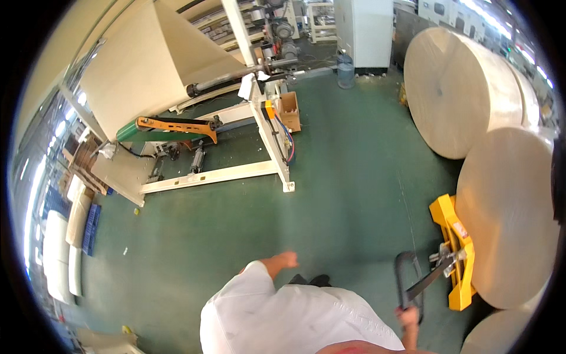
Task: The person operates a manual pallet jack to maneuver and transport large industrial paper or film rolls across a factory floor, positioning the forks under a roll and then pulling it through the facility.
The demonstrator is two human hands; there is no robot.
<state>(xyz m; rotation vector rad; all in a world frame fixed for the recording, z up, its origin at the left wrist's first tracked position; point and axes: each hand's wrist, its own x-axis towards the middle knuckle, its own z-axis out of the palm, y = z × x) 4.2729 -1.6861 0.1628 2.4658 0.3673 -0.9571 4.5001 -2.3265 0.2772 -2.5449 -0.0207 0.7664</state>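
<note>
My right hand (407, 317) is closed around the black loop handle (401, 277) of a yellow hand truck (464, 253). A dark bar runs from the handle to the truck's frame. The truck stands against the flat end of a large paper roll (508, 218) on my right. My left hand (288, 259) hangs in front of my white shirt, touching nothing that I can see. Its fingers are too blurred to make out.
More big paper rolls (448, 91) lie along the right side. A cream machine frame (209, 177) with an orange arm (177, 125) and a wide paper web (132, 71) stands ahead left. Beyond are a cardboard box (289, 111), blue water bottle (345, 71) and white cabinet (364, 35).
</note>
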